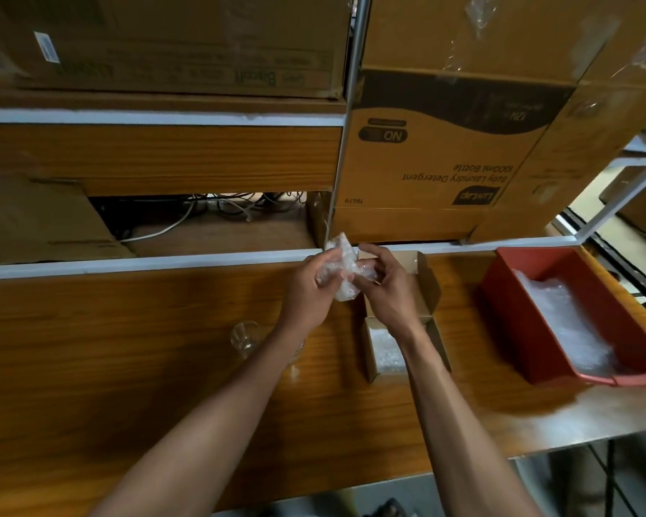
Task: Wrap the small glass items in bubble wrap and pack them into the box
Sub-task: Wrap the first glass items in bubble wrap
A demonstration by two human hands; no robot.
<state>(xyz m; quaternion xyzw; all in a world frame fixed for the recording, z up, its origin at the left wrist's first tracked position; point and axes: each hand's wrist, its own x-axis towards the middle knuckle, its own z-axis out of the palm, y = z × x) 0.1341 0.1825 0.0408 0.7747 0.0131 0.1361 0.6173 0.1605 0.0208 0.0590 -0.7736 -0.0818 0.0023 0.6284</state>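
Fingers [370, 255] of both hands [306, 292] [392, 292] curled, pinching crinkly clear wrap [342, 268] above brown cardboard box [431, 278] near desk's [127, 330] back edge.

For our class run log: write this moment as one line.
left hand: grips clear bubble-wrap bundle | right hand: grips same bundle | small open cardboard box: below | clear glass: unwrapped on table

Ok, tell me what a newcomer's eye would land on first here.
First, the two hands, left hand and right hand, holding a wad of bubble wrap above the wooden table, mid-frame. Next, the red bin at the right with more wrap in it. Then the small open cardboard box under the right hand, and a clear glass beside the left forearm.
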